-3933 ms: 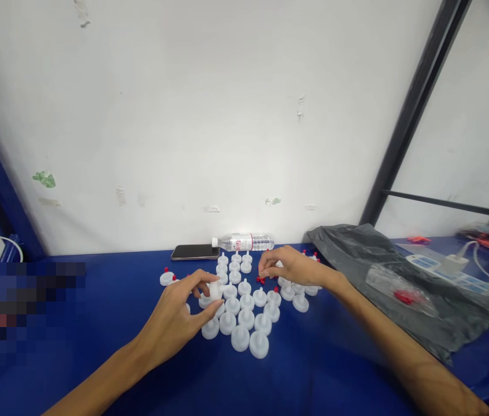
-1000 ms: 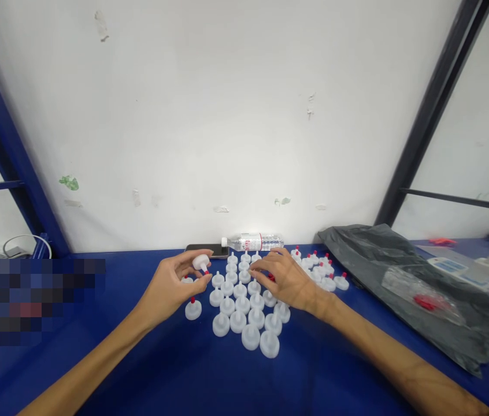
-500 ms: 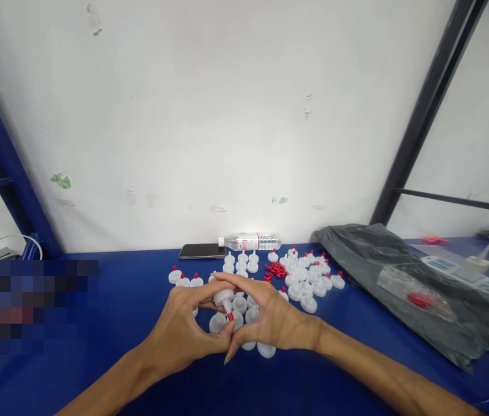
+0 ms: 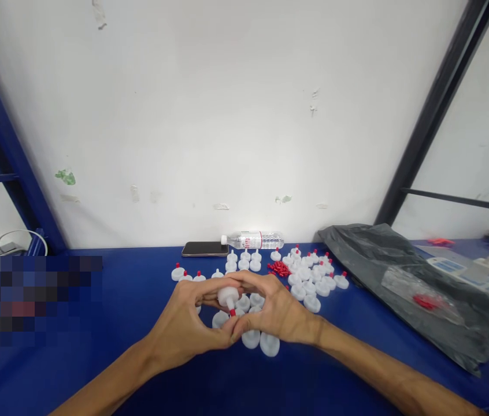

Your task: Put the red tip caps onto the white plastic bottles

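Between my two hands is a white nozzle cap (image 4: 228,297) with a red tip (image 4: 232,312) on its spout, tilted so the spout points down toward me. My left hand (image 4: 184,323) is closed round it, fingers at the base and thumb at the red tip. My right hand (image 4: 277,315) grips the same cap from the other side, its thumb meeting the left thumb. Beneath and behind the hands lie several white nozzle caps (image 4: 269,344), partly hidden. Farther back, a small pile of red tips (image 4: 279,268) sits beside more white caps (image 4: 312,303).
A clear plastic bottle (image 4: 255,240) lies by the wall, with a phone (image 4: 205,249) to its left. On the right, a grey plastic bag (image 4: 374,271) bears a clear bag of red pieces (image 4: 426,300). Capped pieces (image 4: 177,272) stand at left on the blue table (image 4: 140,289).
The thumbs have drawn together at the red tip, and the held cap's base has turned slightly toward me. The whole view has shifted a little.
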`<action>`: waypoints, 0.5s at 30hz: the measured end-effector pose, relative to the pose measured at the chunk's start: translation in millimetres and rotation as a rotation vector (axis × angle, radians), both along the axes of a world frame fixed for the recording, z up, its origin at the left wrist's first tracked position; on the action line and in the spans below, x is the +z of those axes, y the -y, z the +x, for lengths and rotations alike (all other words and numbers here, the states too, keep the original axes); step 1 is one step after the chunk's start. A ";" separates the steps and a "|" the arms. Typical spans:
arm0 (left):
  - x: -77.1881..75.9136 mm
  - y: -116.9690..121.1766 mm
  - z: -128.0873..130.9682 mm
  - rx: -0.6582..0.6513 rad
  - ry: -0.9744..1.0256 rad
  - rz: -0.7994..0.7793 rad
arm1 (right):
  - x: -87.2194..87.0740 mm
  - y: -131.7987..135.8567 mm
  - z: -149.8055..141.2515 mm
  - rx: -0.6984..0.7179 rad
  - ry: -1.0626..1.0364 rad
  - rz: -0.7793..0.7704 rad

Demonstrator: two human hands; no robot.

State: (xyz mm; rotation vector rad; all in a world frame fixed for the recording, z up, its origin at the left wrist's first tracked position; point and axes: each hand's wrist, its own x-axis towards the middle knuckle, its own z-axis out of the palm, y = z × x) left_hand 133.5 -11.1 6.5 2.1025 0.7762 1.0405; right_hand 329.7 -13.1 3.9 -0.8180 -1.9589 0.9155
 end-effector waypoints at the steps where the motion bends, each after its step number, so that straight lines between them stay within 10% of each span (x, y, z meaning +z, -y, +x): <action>1: 2.4 -2.2 -1.0 -0.002 -0.007 -0.006 | 3.1 -2.4 3.3 0.004 0.001 0.025; 8: 12.0 -36.4 -29.1 0.336 -0.171 0.017 | 9.1 -36.5 44.3 -0.394 0.367 0.431; 15: 10.3 -53.8 -44.2 0.483 -0.447 0.111 | -13.8 -51.8 54.3 -0.355 0.674 0.524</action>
